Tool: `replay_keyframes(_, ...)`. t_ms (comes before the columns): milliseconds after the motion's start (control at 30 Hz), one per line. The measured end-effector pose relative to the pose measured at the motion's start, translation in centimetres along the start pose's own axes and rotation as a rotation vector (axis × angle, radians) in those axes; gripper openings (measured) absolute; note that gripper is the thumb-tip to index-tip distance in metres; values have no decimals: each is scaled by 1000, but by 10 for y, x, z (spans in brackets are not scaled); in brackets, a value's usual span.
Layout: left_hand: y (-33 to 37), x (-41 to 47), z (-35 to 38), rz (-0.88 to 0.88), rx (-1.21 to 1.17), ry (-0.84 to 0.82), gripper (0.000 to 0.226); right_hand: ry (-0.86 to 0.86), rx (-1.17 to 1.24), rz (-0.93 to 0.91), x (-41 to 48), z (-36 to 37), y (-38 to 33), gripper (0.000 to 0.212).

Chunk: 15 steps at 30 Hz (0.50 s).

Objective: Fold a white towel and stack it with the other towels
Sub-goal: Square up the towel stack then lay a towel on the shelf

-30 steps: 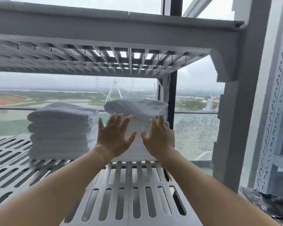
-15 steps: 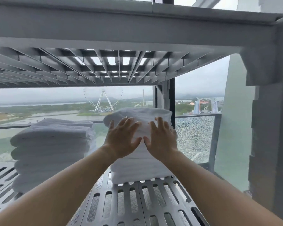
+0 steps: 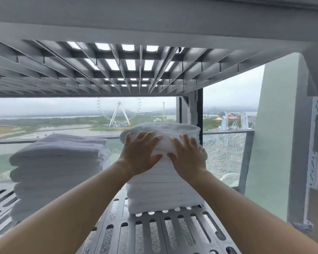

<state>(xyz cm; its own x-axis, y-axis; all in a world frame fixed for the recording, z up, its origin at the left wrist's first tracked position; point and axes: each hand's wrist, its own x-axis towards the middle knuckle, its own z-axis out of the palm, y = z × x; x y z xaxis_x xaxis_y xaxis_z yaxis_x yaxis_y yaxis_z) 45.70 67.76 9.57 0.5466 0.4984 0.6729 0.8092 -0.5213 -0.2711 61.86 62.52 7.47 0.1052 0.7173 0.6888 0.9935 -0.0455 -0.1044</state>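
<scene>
Head view: you looked along both bare forearms into a grey shelving bay.
Lower shelf (image 3: 154, 233): its slotted grey deck ran beneath your arms, and both piles of towels stood on it.
Left hand (image 3: 140, 153): you laid it flat against the near face of the folded white towel, fingers straight and slightly fanned, thumb pointing right.
Right hand (image 3: 188, 157): you set it just beside the left one on the same face, fingers straight, thumb pointing left; the two thumbs were near each other but apart.
Grip: neither hand curled round or pinched anything; both palms pressed flat on the cloth.
Folded white towel (image 3: 165, 128): it lay on top of the right stack, its rounded fold facing you and its top edge above your fingertips.
Right stack (image 3: 163, 195): neat white layers rose from the deck directly under your hands.
Left stack (image 3: 57, 169): a wider pile of white towels stood to the left, apart from the right one, with its top lower in view.
Upper shelf (image 3: 127, 70): its ribbed grey underside spanned the bay above the towels, with daylight showing through the slots.
Perforated upright (image 3: 315, 143): it stood at the right edge.
Shattered glass panel (image 3: 224, 154): crazed glass sat behind the right stack, to its right.
Ferris wheel (image 3: 119, 114): it stood far off beyond water, under a grey sky.
</scene>
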Motion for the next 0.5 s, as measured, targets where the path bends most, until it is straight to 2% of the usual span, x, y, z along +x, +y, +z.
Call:
replay_keyframes(133, 4, 2, 3, -18, 3, 38, 47, -9, -1, 3, -2, -1, 2, 49)
replay_keyframes(300, 5, 17, -4, -48, -43, -27, 54, -58, -10, 11, 3, -8, 1, 73)
replay_keyframes(400, 8, 29, -9, -135, -74, -67, 59, -47, -19, 46, 6, -8, 2, 74)
replay_keyframes(500, 13, 34, -6, -203, -91, -93, 51, -56, -1, 106, 8, -4, 3, 73)
